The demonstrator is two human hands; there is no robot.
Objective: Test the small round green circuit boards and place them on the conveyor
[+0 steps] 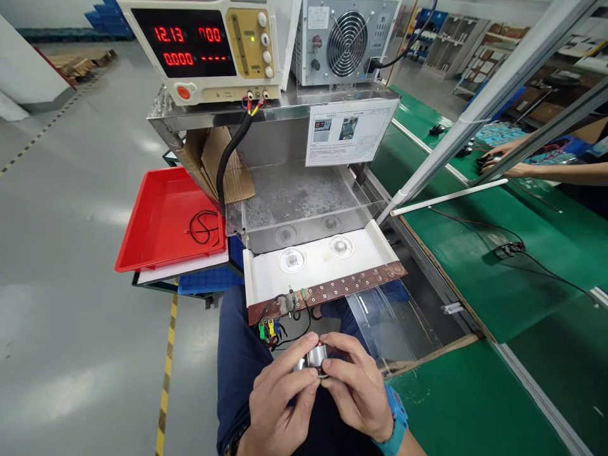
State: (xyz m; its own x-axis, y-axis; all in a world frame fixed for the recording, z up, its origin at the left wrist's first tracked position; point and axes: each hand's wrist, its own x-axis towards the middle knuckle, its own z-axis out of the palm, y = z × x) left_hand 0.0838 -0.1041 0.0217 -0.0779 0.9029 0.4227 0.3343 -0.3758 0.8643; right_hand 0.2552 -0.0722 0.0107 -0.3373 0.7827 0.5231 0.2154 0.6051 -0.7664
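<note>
Above my lap, a small silver cylindrical metal part (316, 356) is pinched between the fingertips of both hands. My left hand (285, 396) closes on its left side, and my right hand (355, 383) grips it from the right, above a blue wristband. The fingers cover much of the part, so its ends are mostly hidden. Just beyond the hands, a brown strip (351, 283) with rows of metal studs edges a white test fixture (316, 256) with two round seats. Black leads and coloured clips (270, 329) hang from the strip's left end.
A power supply (199, 50) with red digits stands on a metal shelf beside a grey fan-cooled unit (346, 44). At left is a red tray (166, 221) holding a black cable. A wired motor (509, 250) lies on the green belt (475, 278); another person's hands (506, 158) work beyond.
</note>
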